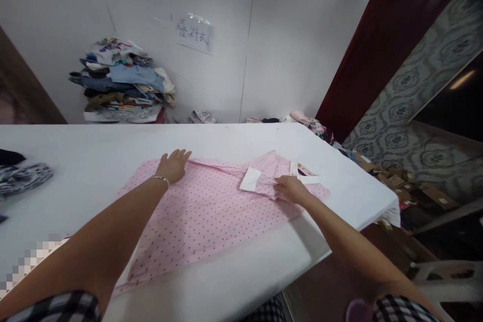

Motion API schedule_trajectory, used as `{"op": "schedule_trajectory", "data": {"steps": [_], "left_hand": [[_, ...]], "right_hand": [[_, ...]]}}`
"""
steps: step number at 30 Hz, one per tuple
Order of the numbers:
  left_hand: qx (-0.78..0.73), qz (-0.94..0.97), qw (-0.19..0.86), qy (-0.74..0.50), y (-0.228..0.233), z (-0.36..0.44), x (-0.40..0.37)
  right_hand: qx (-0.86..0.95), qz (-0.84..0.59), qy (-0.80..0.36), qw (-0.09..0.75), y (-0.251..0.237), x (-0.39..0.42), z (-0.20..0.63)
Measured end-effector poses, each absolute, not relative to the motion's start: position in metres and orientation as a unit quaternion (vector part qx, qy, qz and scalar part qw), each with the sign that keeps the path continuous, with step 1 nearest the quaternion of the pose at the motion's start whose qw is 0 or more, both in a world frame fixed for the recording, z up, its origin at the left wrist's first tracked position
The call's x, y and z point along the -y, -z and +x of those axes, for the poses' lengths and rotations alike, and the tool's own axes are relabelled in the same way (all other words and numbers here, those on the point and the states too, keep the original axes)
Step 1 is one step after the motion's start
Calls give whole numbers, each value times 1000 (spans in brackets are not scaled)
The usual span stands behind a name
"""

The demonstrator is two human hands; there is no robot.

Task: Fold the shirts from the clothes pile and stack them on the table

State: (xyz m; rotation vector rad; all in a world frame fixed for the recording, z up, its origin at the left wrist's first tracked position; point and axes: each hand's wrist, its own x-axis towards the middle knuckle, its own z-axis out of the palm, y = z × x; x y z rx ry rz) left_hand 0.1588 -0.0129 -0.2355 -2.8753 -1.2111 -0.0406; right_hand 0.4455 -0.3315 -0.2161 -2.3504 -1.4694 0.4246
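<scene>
A pink shirt with dark dots (199,211) lies spread on the white table (260,251), its body to the left and its collar end to the right. One sleeve is turned over onto it, and the white cuff (250,179) rests on the dotted cloth. White trim (307,179) edges the neck opening. My left hand (173,166) lies on the shirt's far edge, palm down with fingers stretched out. Close to the neck, my right hand (292,189) has its fingers closed on the shirt's fabric; the fingertips are partly hidden.
A tall pile of folded clothes (126,83) stands by the wall at the back left. Dark and patterned garments (24,178) lie on the table's left side. A handwritten paper sign (194,34) hangs on the wall. Cardboard boxes (437,196) and a white plastic stool (449,276) are at the right.
</scene>
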Motion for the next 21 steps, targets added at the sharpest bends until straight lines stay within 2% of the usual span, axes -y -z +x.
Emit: {"op": "schedule_trajectory", "data": {"steps": [2, 4, 7, 10, 13, 16, 21], "left_hand": [[392, -920, 7, -4, 236, 162, 3], [395, -918, 21, -22, 236, 163, -7], [384, -921, 57, -28, 232, 163, -16], [376, -923, 76, -3, 224, 157, -16], [362, -926, 97, 39, 209, 145, -6], [349, -928, 113, 66, 190, 128, 15], [335, -934, 103, 68, 168, 98, 75]], "right_hand": [[503, -813, -173, 239, 209, 330, 452], [460, -794, -194, 347, 198, 327, 463], [374, -745, -107, 543, 174, 315, 488], [274, -638, -2, 720, 142, 298, 516], [229, -476, -8, 849, 106, 289, 537], [241, -304, -68, 919, 72, 299, 545], [204, -145, -154, 956, 48, 351, 533]]}}
